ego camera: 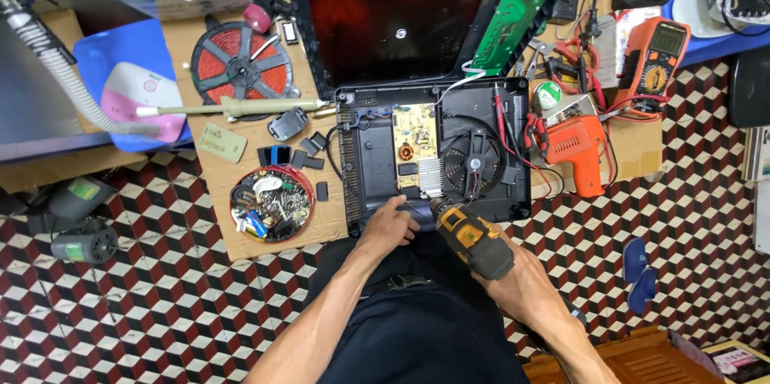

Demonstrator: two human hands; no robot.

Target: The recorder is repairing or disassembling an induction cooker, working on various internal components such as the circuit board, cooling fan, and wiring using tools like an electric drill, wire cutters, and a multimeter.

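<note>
An opened black appliance base [369, 151] lies on the floor in front of me, showing a yellow circuit board [415, 139], a metal heat sink [431, 177] and a round black fan [472, 161]. My right hand [521, 284] grips a yellow and black cordless screwdriver [473, 236], its tip at the base's near edge. My left hand [389, 224] rests on that near edge beside the tip, fingers down on the plastic. The appliance's dark glass top [397, 11] lies flipped open behind the base.
A red coil disc [239, 62], a soldering tool [241, 107] and a round tin of small parts [271, 204] sit on cardboard at left. An orange solder gun [581, 147], multimeter [658, 59] and green circuit board [520, 11] lie at right. Blue slippers [639, 272] rest on the patterned floor.
</note>
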